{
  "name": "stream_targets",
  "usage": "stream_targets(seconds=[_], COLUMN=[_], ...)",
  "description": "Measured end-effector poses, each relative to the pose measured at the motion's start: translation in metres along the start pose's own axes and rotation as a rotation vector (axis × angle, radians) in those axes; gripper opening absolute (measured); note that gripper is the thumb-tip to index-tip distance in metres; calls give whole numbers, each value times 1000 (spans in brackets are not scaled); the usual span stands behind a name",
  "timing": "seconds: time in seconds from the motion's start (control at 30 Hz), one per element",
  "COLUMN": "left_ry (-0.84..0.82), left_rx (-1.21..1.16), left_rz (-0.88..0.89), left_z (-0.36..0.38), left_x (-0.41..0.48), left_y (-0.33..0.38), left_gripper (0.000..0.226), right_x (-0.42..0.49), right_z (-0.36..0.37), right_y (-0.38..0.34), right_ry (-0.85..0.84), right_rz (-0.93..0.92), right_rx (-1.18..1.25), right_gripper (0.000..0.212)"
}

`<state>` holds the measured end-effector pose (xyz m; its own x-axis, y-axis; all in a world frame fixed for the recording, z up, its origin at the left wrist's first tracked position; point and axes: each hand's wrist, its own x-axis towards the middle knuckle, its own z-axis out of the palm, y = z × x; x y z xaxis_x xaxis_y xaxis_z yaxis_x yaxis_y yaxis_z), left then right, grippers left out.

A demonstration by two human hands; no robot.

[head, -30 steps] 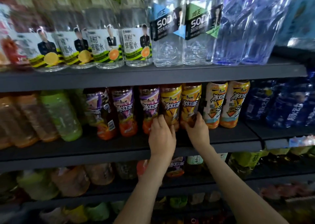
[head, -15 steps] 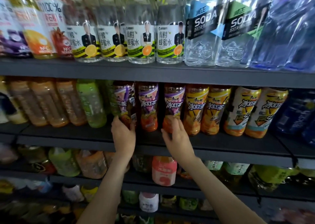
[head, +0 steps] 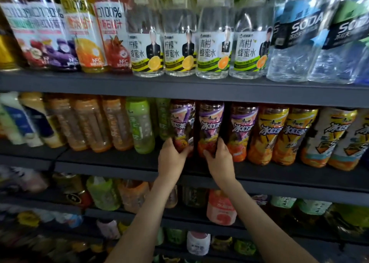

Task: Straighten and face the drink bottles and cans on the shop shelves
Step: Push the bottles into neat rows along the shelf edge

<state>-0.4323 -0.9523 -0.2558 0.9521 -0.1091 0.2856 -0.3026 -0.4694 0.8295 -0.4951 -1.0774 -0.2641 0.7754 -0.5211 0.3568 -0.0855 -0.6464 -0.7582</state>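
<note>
On the middle shelf [head: 111,160], the left hand [head: 172,159] curls round the base of a purple-label bottle [head: 182,122]. The right hand [head: 219,161] grips the neighbour bottle [head: 210,124], touching at its three o'clock.

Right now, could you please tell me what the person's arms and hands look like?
The left hand and right hand are bare: no gloves, rings or watch show. The left forearm and right forearm are bare too, with no sleeve in view down to the frame's lower edge.
</note>
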Motion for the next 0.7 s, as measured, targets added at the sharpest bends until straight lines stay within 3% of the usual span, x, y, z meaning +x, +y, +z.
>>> stream_targets(seconds=[0.27, 0.53, 0.63, 0.7], left_ry=[17, -87, -60, 78], left_rx=[77, 35, 65, 58], left_rz=[53, 34, 141, 208], left_z=[-3, -5, -14, -29], left_x=[8, 5, -3, -9], left_y=[-2, 3, -3, -7], left_gripper=[57, 55, 68, 60], right_x=[3, -8, -30, -40], right_z=[20, 21, 29, 34], right_y=[-9, -23, -30, -38], right_ry=[145, 198, 301, 396], right_rz=[36, 122, 30, -102], right_rx=[-33, -38, -71, -89], right_gripper=[59, 61, 63, 56])
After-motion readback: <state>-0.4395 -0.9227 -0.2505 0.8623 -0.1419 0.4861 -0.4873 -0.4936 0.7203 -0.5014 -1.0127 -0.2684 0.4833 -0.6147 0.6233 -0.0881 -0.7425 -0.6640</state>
